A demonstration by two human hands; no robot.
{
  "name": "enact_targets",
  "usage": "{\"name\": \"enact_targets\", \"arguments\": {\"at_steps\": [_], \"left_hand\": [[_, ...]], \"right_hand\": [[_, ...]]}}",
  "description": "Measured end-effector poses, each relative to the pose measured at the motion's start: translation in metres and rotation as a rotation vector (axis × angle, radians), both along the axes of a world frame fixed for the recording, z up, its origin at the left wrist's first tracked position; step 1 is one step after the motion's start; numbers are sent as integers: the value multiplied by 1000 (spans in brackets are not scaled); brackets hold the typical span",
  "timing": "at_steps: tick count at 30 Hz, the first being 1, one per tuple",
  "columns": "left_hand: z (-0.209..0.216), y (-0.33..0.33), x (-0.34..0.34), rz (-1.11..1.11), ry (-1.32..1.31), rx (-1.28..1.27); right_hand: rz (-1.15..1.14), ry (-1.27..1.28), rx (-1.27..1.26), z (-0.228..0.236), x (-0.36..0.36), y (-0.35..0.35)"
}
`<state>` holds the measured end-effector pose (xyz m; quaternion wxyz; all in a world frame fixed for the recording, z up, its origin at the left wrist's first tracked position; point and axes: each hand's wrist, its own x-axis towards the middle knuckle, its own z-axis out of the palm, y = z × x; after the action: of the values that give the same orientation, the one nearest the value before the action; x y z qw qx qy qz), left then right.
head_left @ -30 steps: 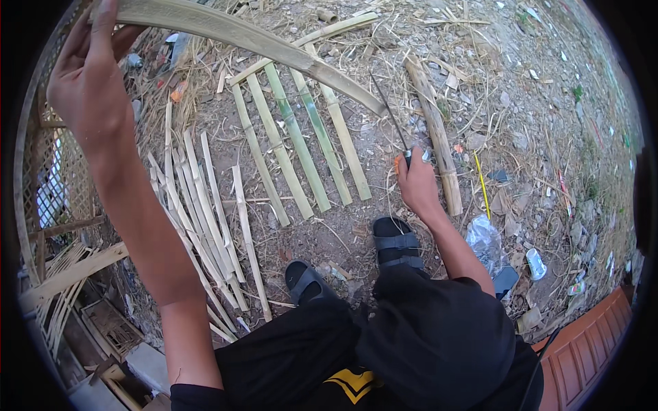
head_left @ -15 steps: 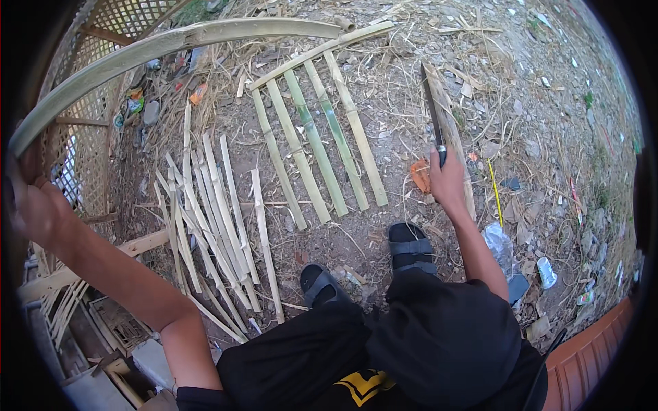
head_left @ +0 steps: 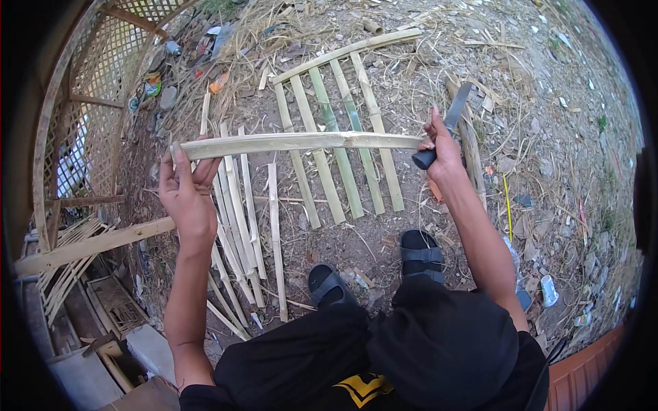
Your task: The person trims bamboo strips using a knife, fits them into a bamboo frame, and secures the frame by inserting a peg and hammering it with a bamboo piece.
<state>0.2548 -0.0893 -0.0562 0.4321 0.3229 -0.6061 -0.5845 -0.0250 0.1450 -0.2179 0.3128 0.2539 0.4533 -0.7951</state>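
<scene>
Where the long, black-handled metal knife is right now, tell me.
In the head view, the knife is right of centre, in the right hand, beside the right end of the long, pale bamboo strip.

Dirt ground (head_left: 325,243): five bamboo slats (head_left: 347,179) laid upper centre; pale strips (head_left: 240,212) bunched left of centre; pole (head_left: 473,161) placed upper right; white cup (head_left: 549,291) laid lower right.

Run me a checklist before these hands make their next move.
1. Left hand grips the bamboo strip's left end: ok.
2. Right hand holds the knife: ok.
3. Blade points away from the left hand: ok, it slants up and right.
4. Right hand secures the strip's other end: cannot tell; the end meets the fingers.
5. Gloves worn: not ok, both hands bare.
6. Blade sharp: cannot tell.
</scene>
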Motion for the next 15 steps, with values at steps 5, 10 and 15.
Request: {"name": "enact_targets", "arguments": {"at_steps": [5,10,15], "left_hand": [[-27,2,25,129,27,60],[-42,23,19,95,-15,156],[-61,60,20,46,-48,343]], "right_hand": [[141,143,134,10,42,26],[274,56,64,3,47,18],[101,29,53,-22,32,-9]]}}
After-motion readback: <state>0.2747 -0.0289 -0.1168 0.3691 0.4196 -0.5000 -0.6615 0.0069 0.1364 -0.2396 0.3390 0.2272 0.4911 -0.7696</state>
